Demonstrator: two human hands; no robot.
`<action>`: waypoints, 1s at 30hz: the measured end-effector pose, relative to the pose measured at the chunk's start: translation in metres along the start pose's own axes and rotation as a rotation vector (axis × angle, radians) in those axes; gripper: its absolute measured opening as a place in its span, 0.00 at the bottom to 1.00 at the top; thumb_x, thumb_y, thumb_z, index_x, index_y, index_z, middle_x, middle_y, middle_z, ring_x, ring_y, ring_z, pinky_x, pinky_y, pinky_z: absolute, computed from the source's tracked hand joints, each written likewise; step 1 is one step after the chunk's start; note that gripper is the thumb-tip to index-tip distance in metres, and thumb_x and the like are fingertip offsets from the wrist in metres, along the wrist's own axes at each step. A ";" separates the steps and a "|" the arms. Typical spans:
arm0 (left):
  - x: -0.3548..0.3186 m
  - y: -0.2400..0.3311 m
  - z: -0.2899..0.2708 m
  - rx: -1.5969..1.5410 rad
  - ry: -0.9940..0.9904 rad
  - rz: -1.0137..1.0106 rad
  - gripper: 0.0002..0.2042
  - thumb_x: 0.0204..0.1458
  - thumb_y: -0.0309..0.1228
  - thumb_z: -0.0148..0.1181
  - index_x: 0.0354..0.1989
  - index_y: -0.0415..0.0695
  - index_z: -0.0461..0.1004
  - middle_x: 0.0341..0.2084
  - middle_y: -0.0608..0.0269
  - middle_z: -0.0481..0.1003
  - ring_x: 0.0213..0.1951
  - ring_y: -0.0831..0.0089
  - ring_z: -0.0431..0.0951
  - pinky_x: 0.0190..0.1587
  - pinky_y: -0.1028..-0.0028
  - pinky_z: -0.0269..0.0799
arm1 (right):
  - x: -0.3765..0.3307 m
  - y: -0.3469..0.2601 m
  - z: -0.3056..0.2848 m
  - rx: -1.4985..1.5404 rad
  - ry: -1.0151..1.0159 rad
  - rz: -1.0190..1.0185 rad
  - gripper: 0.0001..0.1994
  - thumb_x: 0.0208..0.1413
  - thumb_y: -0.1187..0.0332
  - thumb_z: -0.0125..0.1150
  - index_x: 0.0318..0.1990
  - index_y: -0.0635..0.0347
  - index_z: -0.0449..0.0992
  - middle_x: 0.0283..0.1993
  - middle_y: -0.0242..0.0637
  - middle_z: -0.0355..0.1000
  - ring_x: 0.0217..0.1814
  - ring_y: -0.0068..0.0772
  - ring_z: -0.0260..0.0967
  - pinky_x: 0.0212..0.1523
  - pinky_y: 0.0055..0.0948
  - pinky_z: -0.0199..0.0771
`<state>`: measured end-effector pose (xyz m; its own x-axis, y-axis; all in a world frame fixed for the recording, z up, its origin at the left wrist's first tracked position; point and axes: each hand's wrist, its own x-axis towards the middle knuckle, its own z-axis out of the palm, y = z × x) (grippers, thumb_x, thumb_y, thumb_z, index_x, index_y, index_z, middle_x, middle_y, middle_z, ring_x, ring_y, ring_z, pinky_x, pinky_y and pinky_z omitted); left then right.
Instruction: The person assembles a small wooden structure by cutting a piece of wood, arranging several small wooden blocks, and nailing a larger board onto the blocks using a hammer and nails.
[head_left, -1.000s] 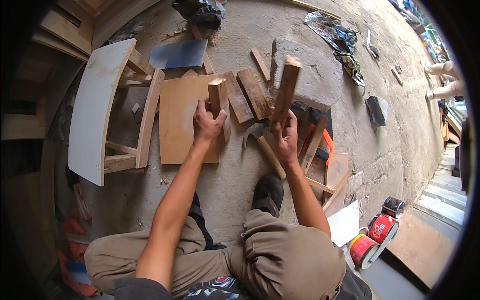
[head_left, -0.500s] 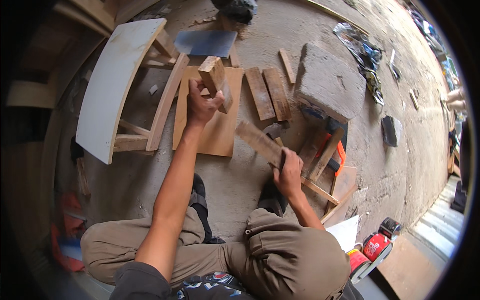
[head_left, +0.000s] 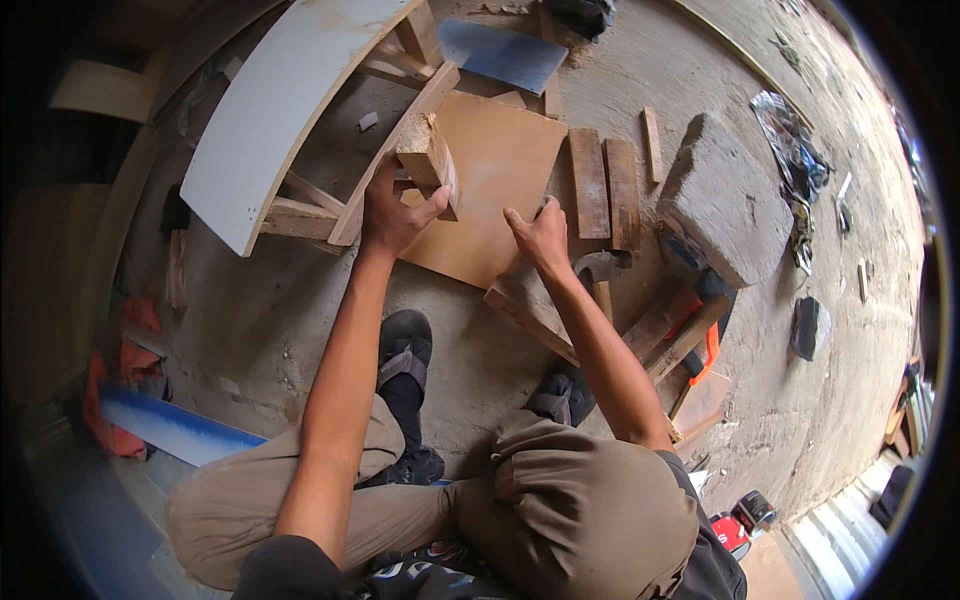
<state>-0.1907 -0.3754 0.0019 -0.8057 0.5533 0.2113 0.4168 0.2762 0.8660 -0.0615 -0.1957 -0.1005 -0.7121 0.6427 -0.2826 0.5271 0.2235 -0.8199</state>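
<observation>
My left hand point(head_left: 388, 215) is closed around a short wooden block point(head_left: 430, 165), held tilted over the left edge of a light-brown plywood board point(head_left: 490, 150). My right hand point(head_left: 540, 235) hovers by the board's right edge, thumb and fingers apart with nothing visible between them. Below its wrist, a wooden piece point(head_left: 530, 320) rests on the ground, partly covered by the forearm. Beside that forearm lies a claw hammer point(head_left: 602, 268), its handle partly hidden. Two short planks point(head_left: 605, 190) lie side by side just right of the board.
A white-topped wooden frame point(head_left: 290, 90) stands at the left, near the board. To the right sit a large concrete block point(head_left: 725, 195), a tool with an orange handle point(head_left: 708, 350) among wood pieces, and crumpled plastic point(head_left: 790, 150). A blue panel point(head_left: 500, 55) lies beyond the board.
My right hand has let go of the wooden piece, which now lies on the ground, and has moved forward toward the board. My left hand still grips its block. The whole view has shifted.
</observation>
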 end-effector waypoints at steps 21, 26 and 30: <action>-0.002 0.009 -0.009 -0.277 0.211 0.068 0.31 0.45 0.24 0.72 0.59 0.37 0.64 0.52 0.56 0.69 0.53 0.66 0.74 0.53 0.67 0.75 | -0.064 -0.071 -0.104 0.342 0.375 -0.887 0.12 0.58 0.83 0.58 0.48 0.67 0.65 0.57 0.59 0.72 0.57 0.44 0.74 0.58 0.37 0.74; -0.006 -0.011 -0.008 -0.313 0.362 0.100 0.30 0.46 0.23 0.67 0.60 0.38 0.62 0.53 0.56 0.68 0.54 0.66 0.73 0.55 0.66 0.74 | -0.035 -0.046 -0.110 -0.386 0.321 -1.064 0.08 0.59 0.76 0.53 0.45 0.66 0.74 0.62 0.53 0.70 0.69 0.49 0.65 0.70 0.47 0.63; -0.027 -0.021 -0.011 -0.228 0.354 0.004 0.30 0.46 0.27 0.67 0.60 0.38 0.63 0.52 0.56 0.68 0.53 0.66 0.72 0.57 0.66 0.71 | -0.022 -0.014 -0.081 -0.649 0.164 -1.128 0.12 0.57 0.69 0.52 0.46 0.64 0.72 0.65 0.51 0.67 0.70 0.46 0.63 0.73 0.46 0.58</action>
<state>-0.1820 -0.4045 -0.0171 -0.9159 0.2386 0.3228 0.3480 0.0713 0.9348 -0.0154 -0.1534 -0.0427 -0.8656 -0.0577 0.4974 -0.1588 0.9737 -0.1635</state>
